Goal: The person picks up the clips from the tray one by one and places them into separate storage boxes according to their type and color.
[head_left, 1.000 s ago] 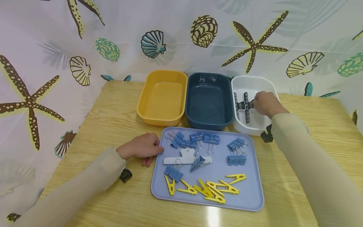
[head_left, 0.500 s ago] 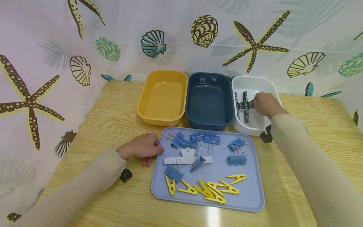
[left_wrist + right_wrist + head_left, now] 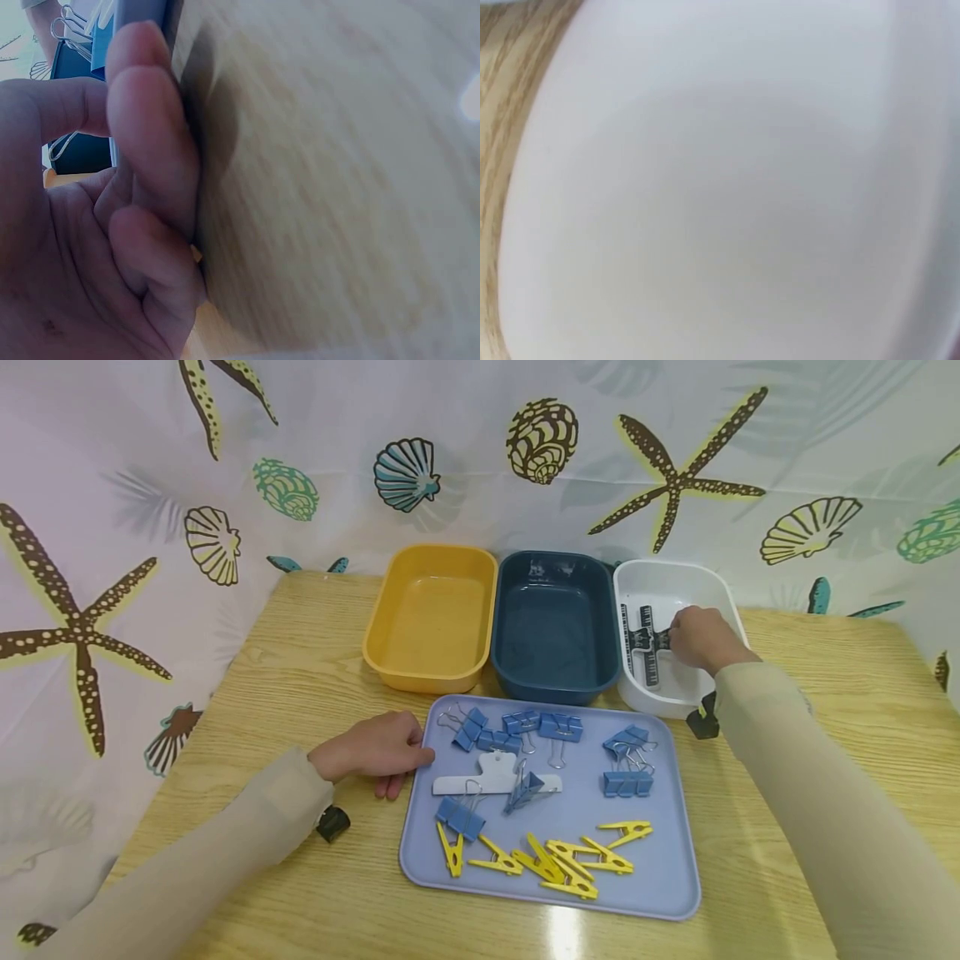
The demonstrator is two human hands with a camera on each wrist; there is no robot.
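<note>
My right hand (image 3: 703,639) reaches into the white bin (image 3: 678,703) at the right. Its fingertips pinch the handle of a black bulldog clip (image 3: 651,670) with white ruler-like marks, its long bar low in the bin. Against the bin's left wall lies a second black bulldog clip (image 3: 626,620). At the left edge of the lilac tray (image 3: 652,868), my left hand (image 3: 375,747) grips the rim, thumb over it and other fingers curled outside. In the left wrist view those curled fingers (image 3: 150,112) lie close along the wooden tabletop. The right wrist view shows only blurred white bin wall.
On the tray sit several blue binder clips (image 3: 561,727), a white bulldog clip (image 3: 459,785) and several yellow clothespins (image 3: 498,858). Behind it stand a yellow bin (image 3: 431,681) and a dark blue bin (image 3: 551,692), beside the white one. A shell-patterned cloth (image 3: 465,410) hangs at the back.
The black bulldog clip in my right hand has shifted slightly left toward the other black one. My left hand and the tray have stayed in place.
</note>
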